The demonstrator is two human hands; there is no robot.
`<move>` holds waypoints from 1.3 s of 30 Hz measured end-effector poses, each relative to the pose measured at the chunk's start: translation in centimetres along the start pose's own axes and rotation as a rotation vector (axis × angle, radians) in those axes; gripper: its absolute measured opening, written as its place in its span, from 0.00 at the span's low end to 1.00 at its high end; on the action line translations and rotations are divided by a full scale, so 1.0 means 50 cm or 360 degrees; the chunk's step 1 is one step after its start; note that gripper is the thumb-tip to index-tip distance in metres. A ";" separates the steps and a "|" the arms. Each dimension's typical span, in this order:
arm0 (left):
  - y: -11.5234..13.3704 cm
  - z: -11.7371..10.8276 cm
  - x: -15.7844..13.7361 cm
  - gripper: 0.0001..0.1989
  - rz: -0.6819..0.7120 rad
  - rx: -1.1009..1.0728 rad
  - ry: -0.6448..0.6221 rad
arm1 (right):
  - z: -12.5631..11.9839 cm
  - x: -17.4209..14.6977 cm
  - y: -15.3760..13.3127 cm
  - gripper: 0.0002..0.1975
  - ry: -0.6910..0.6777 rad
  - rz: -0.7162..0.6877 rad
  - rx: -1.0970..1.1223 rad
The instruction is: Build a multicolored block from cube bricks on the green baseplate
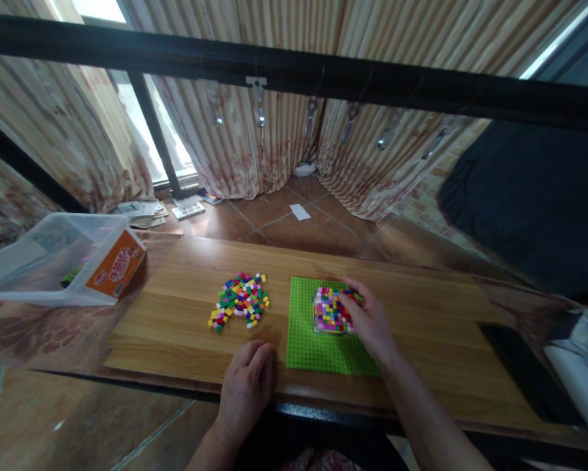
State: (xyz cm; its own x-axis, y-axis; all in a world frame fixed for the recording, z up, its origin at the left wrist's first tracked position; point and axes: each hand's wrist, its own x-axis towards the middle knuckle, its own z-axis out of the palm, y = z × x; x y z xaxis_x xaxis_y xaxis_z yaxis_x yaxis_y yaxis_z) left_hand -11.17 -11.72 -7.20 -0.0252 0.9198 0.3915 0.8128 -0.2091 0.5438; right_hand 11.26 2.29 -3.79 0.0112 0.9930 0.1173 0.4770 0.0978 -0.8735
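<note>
A green studded baseplate (301, 347) lies on the wooden table. On it stands a block built of small multicoloured toy bricks (329, 311). My right hand (369, 320) reaches over the block's right side, thumb and fingers bent together at its top. Whatever is between those fingertips is hidden. To the left of the baseplate is a loose pile of small coloured bricks (242, 297). My left hand (248, 379) rests at the table's near edge, below the pile, with its fingers curled in and no object showing in them.
A clear plastic bin (43, 297) with an orange label stands at the far left. A dark flat object (529, 373) lies at the table's right end, beside a white item (581, 386). A black bar (294, 69) with hanging metal clips crosses above the table's far side.
</note>
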 end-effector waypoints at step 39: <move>0.000 0.002 0.002 0.08 -0.0003 0.0015 0.0017 | 0.025 0.017 -0.003 0.19 -0.0217 0.0422 0.0506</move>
State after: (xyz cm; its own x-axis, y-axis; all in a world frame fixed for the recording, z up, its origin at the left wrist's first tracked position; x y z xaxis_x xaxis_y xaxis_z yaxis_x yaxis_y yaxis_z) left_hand -11.14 -11.61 -7.23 -0.0331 0.9166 0.3985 0.8180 -0.2043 0.5377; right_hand 10.12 3.22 -4.17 -0.0293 0.9840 -0.1758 0.1787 -0.1679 -0.9695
